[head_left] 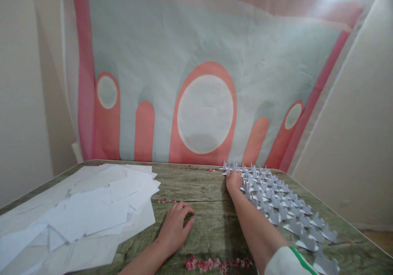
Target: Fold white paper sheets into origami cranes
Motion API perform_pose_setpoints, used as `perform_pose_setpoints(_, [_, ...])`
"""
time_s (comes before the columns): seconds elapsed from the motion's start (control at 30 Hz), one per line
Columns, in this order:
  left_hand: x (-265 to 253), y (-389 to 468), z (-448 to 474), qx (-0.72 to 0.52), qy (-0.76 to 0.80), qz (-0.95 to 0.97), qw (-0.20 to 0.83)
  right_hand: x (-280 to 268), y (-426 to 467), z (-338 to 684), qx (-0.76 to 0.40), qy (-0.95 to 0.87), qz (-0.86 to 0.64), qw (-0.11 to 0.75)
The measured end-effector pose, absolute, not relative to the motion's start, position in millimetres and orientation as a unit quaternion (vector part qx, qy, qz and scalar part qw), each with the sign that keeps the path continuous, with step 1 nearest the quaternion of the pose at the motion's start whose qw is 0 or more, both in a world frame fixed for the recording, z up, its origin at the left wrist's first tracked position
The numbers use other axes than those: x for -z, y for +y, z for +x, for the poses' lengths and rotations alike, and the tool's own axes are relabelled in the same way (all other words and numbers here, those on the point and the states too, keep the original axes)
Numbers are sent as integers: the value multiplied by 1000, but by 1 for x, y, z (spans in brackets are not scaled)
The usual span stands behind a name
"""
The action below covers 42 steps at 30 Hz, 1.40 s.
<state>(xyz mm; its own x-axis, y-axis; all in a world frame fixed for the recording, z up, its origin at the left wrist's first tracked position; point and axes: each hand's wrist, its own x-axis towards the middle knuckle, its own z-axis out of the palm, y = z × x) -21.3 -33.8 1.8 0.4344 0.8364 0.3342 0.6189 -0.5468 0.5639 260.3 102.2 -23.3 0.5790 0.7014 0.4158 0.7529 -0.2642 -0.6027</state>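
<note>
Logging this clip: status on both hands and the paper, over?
Left hand flat on table, holding nothing. Right hand stretched out to far rows of folded paper figures, grip unclear. Loose paper sheets heaped left. Nothing between the hands and the figures.

Open lane down the middle of the tabletop (pixel 202 185)

Loose paper sheets (pixel 92 209) crowd the left; rows of folded paper figures (pixel 282 205) (seemingly cranes) block the right, the hanging cloth (pixel 202 62) closes the back.

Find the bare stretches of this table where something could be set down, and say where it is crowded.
Bare table lies between the paper sheets and the folded paper cranes, around the left hand. The right hand touches the cranes' far edge. Both sides are crowded.
</note>
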Motion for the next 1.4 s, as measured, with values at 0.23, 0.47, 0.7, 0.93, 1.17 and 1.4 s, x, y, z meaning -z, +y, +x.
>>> perform_pose_setpoints(0.23, [1, -33, -21, -298, 441, 827, 182, 18, 98, 258, 21, -470, -788, 396])
perform_pose_setpoints(0.47, [1, -33, -22, -300, 435, 830, 178, 8, 68, 236, 24, -538, -741, 401])
perform_pose_setpoints(0.7, [-1, -37, -21, -308, 439, 827, 168, 14, -16, 172, -87, -738, -590, 315])
perform_pose_setpoints(0.93, [-5, -40, -27, -282, 471, 818, 173, 19, -89, 163, -179, -826, -468, 257])
perform_pose_setpoints(1.17, [-26, -78, -76, -173, 513, 838, 62, 31, -88, 167, -194, -828, -452, 270])
perform_pose_setpoints(1.4, [-41, -72, -160, -61, 645, 758, -74, 30, -90, 167, -200, -836, -441, 258])
